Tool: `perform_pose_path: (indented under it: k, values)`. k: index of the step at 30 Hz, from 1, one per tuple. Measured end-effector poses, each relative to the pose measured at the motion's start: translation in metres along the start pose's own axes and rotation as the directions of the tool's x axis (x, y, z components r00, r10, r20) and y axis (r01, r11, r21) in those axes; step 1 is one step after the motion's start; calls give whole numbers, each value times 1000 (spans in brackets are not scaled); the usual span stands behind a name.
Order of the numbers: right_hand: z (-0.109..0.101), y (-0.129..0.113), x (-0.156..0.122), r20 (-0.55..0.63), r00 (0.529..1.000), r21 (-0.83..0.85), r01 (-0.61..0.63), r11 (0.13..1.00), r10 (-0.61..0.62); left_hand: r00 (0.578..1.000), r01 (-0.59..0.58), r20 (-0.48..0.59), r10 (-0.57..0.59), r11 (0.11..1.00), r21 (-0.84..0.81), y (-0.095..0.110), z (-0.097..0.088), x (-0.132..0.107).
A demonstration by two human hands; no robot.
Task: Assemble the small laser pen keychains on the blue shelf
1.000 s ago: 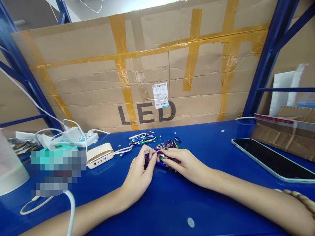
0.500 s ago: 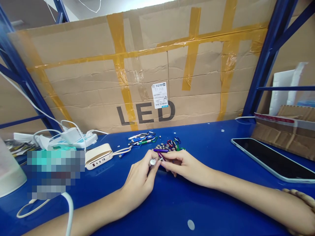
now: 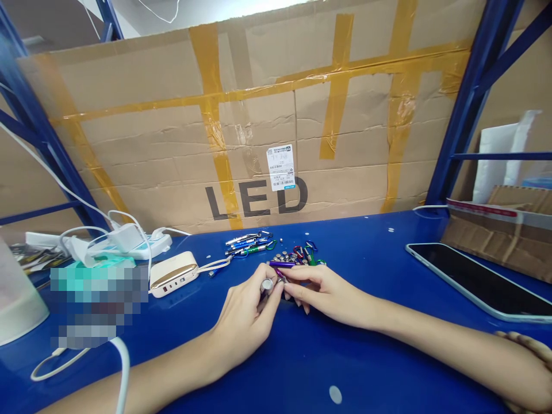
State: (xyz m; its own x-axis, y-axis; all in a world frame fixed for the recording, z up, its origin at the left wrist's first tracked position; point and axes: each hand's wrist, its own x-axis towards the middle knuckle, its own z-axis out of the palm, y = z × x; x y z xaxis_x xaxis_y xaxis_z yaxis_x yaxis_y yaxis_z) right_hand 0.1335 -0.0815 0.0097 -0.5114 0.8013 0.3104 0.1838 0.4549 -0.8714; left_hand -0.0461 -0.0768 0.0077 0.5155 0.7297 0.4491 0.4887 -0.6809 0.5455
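Note:
My left hand [image 3: 244, 316] holds a small purple mini flashlight [image 3: 266, 286], its silver end showing between the fingers. My right hand [image 3: 321, 293] pinches a small purple carabiner clip [image 3: 280, 275] against that flashlight's end, and the fingers partly hide both. Just beyond the hands lie a purple tube [image 3: 281, 264], a heap of button cells [image 3: 287, 258], several coloured carabiners [image 3: 308, 252] and several slim pen-like flashlights [image 3: 245, 244] on the blue table [image 3: 310, 356].
A cream power bank [image 3: 173, 275] with a cable sits left of my hands, behind it a white power strip [image 3: 138, 248] with plugs. A dark tablet [image 3: 474, 280] lies at right. A taped cardboard box [image 3: 254, 126] printed LED stands behind, between blue shelf uprights [image 3: 470, 103].
The purple flashlight has turned in my left hand, from upright to its silver end facing me. My hands have come closer together, and a purple tube now lies beyond them.

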Motion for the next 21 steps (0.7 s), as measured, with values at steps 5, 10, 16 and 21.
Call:
perform_pose_path:
  k: [5, 10, 16, 21]
  values:
    - [0, -1, 2, -41, 997, 6, -64, 998, 64, 995, 65, -71, -64, 998, 21, 2, -1, -1]
    - [2, 0, 1, -13, 999, -30, -51, 998, 51, 993, 111, -51, -108, 991, 69, 1, -2, 2]
    - [-1, 4, -1, -17, 996, -290, 77, 954, -85, 992, 111, 47, -114, 992, 55, -1, -1, 6]
    - [-4, 6, -1, -21, 978, -454, 174, 874, -205, 984, 180, -1, -180, 982, 52, 0, -1, 6]
